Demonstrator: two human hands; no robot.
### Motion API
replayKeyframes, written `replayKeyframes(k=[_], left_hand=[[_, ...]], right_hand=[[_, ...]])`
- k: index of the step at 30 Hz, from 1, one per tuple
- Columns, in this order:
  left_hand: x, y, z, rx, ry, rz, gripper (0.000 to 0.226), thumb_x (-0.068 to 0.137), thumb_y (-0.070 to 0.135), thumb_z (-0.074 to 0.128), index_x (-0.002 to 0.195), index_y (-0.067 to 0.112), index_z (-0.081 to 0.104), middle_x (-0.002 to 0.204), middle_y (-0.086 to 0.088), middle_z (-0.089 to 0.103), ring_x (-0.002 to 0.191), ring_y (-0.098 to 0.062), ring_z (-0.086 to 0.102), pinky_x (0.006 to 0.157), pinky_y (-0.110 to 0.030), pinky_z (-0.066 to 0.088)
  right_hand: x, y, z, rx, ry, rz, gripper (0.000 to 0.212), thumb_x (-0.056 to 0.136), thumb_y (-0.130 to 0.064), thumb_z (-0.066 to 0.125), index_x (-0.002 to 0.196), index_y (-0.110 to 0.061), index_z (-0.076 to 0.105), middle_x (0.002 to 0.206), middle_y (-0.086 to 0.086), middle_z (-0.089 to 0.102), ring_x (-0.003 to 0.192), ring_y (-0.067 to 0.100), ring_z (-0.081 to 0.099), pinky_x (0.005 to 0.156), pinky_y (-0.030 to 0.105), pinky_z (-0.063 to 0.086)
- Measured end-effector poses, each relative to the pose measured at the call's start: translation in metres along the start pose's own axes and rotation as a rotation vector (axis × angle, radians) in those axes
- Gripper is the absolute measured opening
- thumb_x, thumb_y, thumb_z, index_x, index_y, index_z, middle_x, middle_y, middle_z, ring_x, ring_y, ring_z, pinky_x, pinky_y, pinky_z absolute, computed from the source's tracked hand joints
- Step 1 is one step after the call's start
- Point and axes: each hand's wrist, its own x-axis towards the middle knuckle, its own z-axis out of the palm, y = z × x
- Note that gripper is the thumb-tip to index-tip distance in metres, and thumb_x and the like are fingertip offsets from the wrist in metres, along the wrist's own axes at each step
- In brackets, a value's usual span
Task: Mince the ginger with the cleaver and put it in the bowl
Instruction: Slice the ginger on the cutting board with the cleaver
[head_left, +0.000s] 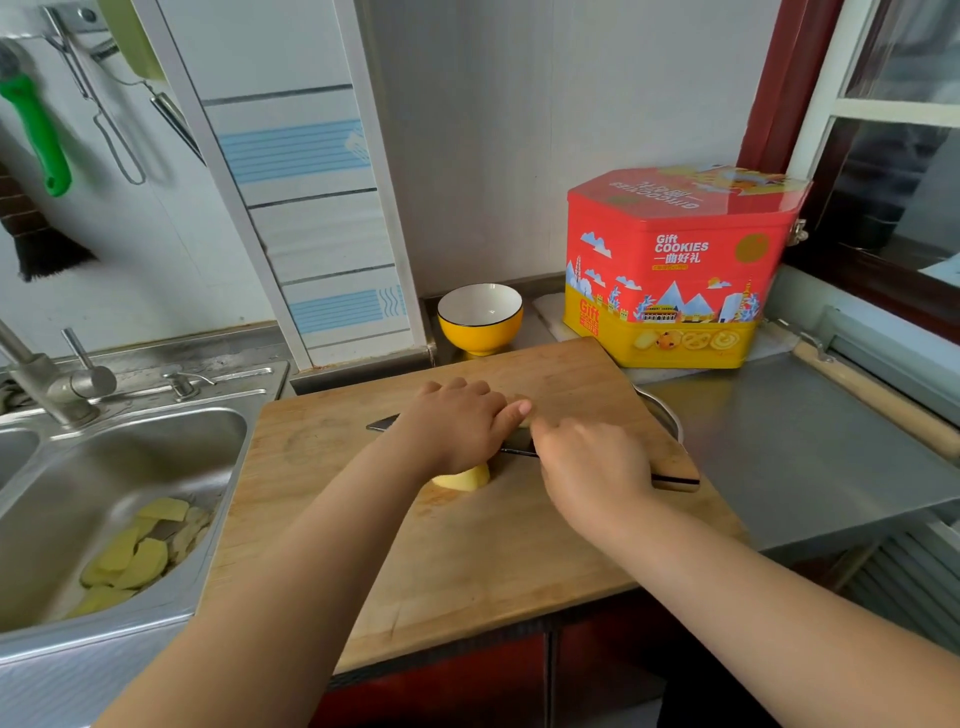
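Nearest, the ginger (464, 477) lay on the cutting board (467, 545), under the left hand (457, 423), whose fingers curled onto it. The right hand (589, 462) gripped the cleaver (382, 423); tucked knuckles would guard fingertips. Beyond stood the bowl (480, 318).

The cutting board (467, 519) lies on the surface (779, 457), with the sink (104, 493) to its left holding peeled slices (140, 556). Behind the board stands the bowl (479, 318), and the cookie tin (675, 265) stands to the bowl's right. On the board the cleaver (514, 448) lies across the middle under both hands, left hand (457, 426) and right hand (592, 467), with the ginger (465, 477) just in front of the left hand.
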Motion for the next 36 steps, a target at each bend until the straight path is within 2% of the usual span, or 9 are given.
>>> replayKeyframes(k=[6,8,11,13,16,21,27,32,36], left_hand=[[0.019,0.012,-0.01,-0.04,-0.205,-0.034,0.066,0.098,0.055,0.005,0.132,0.023,0.051,0.133,-0.003,0.051,0.127,-0.027,0.038,0.109,-0.053,0.024],[0.016,0.004,-0.009,-0.067,0.077,0.008,0.059,0.1,0.053,0.013,0.126,0.023,0.057,0.135,0.0,0.05,0.125,-0.026,0.04,0.107,-0.045,0.027],[-0.011,-0.011,-0.007,-0.201,0.881,0.117,0.029,0.1,0.034,0.041,0.105,0.014,0.062,0.111,-0.007,0.058,0.102,-0.023,0.052,0.086,-0.033,0.04],[-0.033,-0.019,0.008,-0.3,1.189,0.162,0.015,0.098,0.02,0.046,0.097,0.009,0.056,0.094,-0.012,0.058,0.087,-0.022,0.052,0.074,-0.028,0.041],[-0.05,-0.025,0.051,-0.369,1.021,0.091,0.019,0.099,0.025,0.045,0.094,0.011,0.057,0.091,-0.006,0.057,0.082,-0.019,0.053,0.068,-0.03,0.046],[-0.047,-0.027,0.081,-0.361,0.697,-0.002,0.017,0.093,0.034,0.053,0.094,0.019,0.062,0.098,0.004,0.056,0.084,-0.014,0.052,0.066,-0.027,0.046],[-0.043,-0.023,0.081,-0.32,0.659,-0.016,0.007,0.088,0.022,0.064,0.094,0.019,0.063,0.099,0.003,0.056,0.083,-0.017,0.052,0.067,-0.025,0.043],[-0.042,-0.024,0.081,-0.391,0.67,-0.057,0.008,0.087,0.02,0.067,0.094,0.016,0.065,0.101,0.002,0.057,0.087,-0.016,0.052,0.072,-0.023,0.039],[-0.04,-0.024,0.078,-0.415,0.64,-0.081,0.006,0.089,0.019,0.063,0.094,0.016,0.064,0.102,0.001,0.057,0.088,-0.018,0.054,0.07,-0.028,0.044]], right_hand=[[-0.003,-0.002,-0.005,0.011,-0.017,-0.031,0.04,0.099,-0.006,0.045,0.138,-0.015,0.044,0.11,0.007,0.063,0.095,0.029,0.064,0.048,0.029,0.028],[-0.003,-0.001,-0.007,0.017,-0.023,-0.048,0.036,0.099,-0.006,0.044,0.134,-0.016,0.047,0.108,0.007,0.066,0.094,0.029,0.066,0.052,0.029,0.031],[0.002,0.0,-0.009,0.069,-0.043,-0.039,0.033,0.101,-0.014,0.045,0.134,-0.017,0.045,0.103,0.005,0.067,0.087,0.028,0.065,0.045,0.027,0.024],[0.009,0.002,-0.01,0.181,-0.122,0.01,0.027,0.103,-0.024,0.044,0.128,-0.019,0.051,0.1,0.004,0.063,0.081,0.025,0.058,0.046,0.027,0.027],[0.023,0.006,-0.013,0.317,-0.256,0.03,0.031,0.102,-0.036,0.044,0.121,-0.016,0.058,0.095,0.005,0.059,0.082,0.022,0.055,0.059,0.029,0.039],[0.036,0.008,-0.027,0.429,-0.435,0.065,0.033,0.102,-0.03,0.046,0.126,-0.009,0.055,0.087,0.007,0.058,0.057,0.013,0.047,0.047,0.023,0.036],[0.045,0.004,-0.026,0.592,-0.624,0.171,0.032,0.098,-0.022,0.048,0.127,-0.007,0.052,0.07,0.011,0.057,0.054,0.02,0.05,0.047,0.024,0.045],[0.044,0.002,-0.031,0.59,-0.637,0.163,0.027,0.098,-0.019,0.048,0.118,-0.004,0.058,0.076,0.015,0.058,0.062,0.025,0.053,0.049,0.026,0.046],[0.042,-0.003,-0.034,0.579,-0.607,0.168,0.034,0.099,-0.021,0.046,0.129,-0.007,0.054,0.077,0.013,0.059,0.06,0.023,0.053,0.049,0.025,0.047]])
